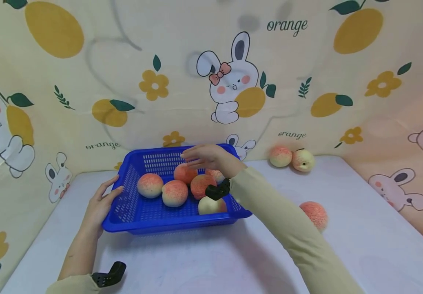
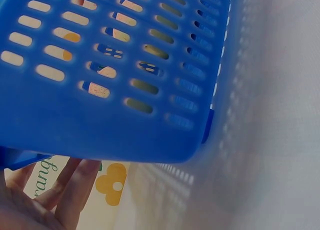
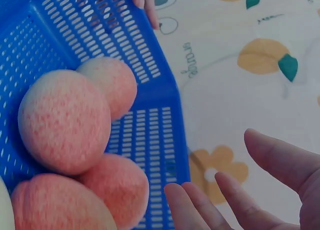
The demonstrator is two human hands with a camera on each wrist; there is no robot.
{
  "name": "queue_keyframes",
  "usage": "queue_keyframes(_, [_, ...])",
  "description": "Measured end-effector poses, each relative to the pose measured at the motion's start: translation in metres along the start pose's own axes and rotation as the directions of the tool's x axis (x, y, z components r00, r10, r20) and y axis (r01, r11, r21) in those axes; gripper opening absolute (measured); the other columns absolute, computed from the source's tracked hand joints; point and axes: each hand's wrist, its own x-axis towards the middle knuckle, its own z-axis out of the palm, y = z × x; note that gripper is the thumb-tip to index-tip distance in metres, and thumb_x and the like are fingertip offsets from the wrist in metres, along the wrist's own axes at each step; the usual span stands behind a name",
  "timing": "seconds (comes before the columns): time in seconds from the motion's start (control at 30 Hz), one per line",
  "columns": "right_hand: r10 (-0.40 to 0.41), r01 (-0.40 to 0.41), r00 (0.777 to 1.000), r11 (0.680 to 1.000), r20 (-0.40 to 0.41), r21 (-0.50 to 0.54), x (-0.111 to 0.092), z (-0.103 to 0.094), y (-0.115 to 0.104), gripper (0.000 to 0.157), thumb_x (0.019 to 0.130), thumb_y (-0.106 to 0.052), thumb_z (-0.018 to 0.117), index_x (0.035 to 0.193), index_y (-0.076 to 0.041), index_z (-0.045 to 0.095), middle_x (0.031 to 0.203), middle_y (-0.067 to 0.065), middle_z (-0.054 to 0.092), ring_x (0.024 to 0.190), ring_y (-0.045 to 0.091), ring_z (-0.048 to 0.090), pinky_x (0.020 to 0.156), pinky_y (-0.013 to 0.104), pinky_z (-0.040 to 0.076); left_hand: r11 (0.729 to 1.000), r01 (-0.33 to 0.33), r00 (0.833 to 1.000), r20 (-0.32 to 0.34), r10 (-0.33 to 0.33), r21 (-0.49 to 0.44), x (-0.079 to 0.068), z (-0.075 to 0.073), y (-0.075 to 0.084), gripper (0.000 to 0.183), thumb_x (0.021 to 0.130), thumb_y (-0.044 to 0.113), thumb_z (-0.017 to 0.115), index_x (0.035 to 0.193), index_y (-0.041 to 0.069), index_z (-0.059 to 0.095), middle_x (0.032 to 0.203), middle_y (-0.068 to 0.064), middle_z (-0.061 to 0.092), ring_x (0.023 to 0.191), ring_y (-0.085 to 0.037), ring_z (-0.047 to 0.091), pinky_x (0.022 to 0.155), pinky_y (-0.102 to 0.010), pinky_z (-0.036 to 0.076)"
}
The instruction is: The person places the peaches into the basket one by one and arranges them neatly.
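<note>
A blue plastic basket (image 1: 182,223) with slotted walls holds several peaches, among them a pink-and-cream peach (image 1: 175,193) in the middle and a pale peach (image 1: 212,205) at the front right. My left hand (image 1: 100,206) grips the basket's left rim, thumb and fingers at its edge; the left wrist view shows fingers (image 2: 77,195) beside the slotted wall. Over the back right of the basket hovers my right hand (image 1: 213,158), its fingers extended and nothing in them. In the right wrist view its fingers (image 3: 192,205) spread beside the rim, above the peaches.
Two peaches sit side by side at the back right, a reddish peach (image 1: 280,157) and a yellowish peach (image 1: 303,160). Another peach (image 1: 315,215) lies on the white table (image 1: 167,265), partly behind the right sleeve (image 1: 288,228). A printed cloth (image 1: 182,49) hangs behind.
</note>
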Motion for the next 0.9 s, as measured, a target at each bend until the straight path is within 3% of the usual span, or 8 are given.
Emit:
queue_keyframes(0.4, [-0.008, 0.004, 0.99, 1.0, -0.14, -0.025, -0.02, -0.037, 0.001, 0.044, 0.092, -0.013, 0.063, 0.132, 0.003, 0.053, 0.141, 0.02, 0.049, 0.131, 0.034, 0.047, 0.111, 0.043, 0.036, 1.0, 0.008, 1.0, 0.0, -0.008, -0.004, 0.0, 0.0, 0.0, 0.067, 0.097, 0.049, 0.047, 0.154, 0.03, 0.019, 0.159, -0.02, 0.015, 0.139, -0.047, 0.028, 0.108, -0.061, 0.03])
queue_keyframes(0.63, [-0.023, 0.017, 0.987, 0.999, -0.157, -0.037, -0.029, -0.064, -0.004, 0.049, 0.096, -0.014, 0.056, 0.14, 0.002, 0.043, 0.144, 0.021, 0.043, 0.134, 0.034, 0.042, 0.111, 0.038, 0.036, 1.0, 0.013, 1.0, 0.005, -0.013, -0.007, 0.0, 0.001, 0.002, 0.067, 0.097, 0.049, 0.047, 0.154, 0.03, 0.018, 0.159, -0.02, 0.013, 0.14, -0.047, 0.026, 0.107, -0.061, 0.03])
queue_keyframes(0.9, [-0.03, 0.016, 0.97, 0.998, -0.24, -0.058, -0.042, -0.102, -0.006, 0.054, 0.097, -0.019, 0.056, 0.144, 0.0, 0.038, 0.146, 0.021, 0.041, 0.135, 0.033, 0.042, 0.109, 0.036, 0.039, 1.0, 0.015, 1.0, 0.004, -0.015, -0.007, 0.0, 0.0, 0.001, 0.068, 0.096, 0.049, 0.048, 0.154, 0.03, 0.018, 0.159, -0.02, 0.015, 0.139, -0.047, 0.027, 0.108, -0.06, 0.029])
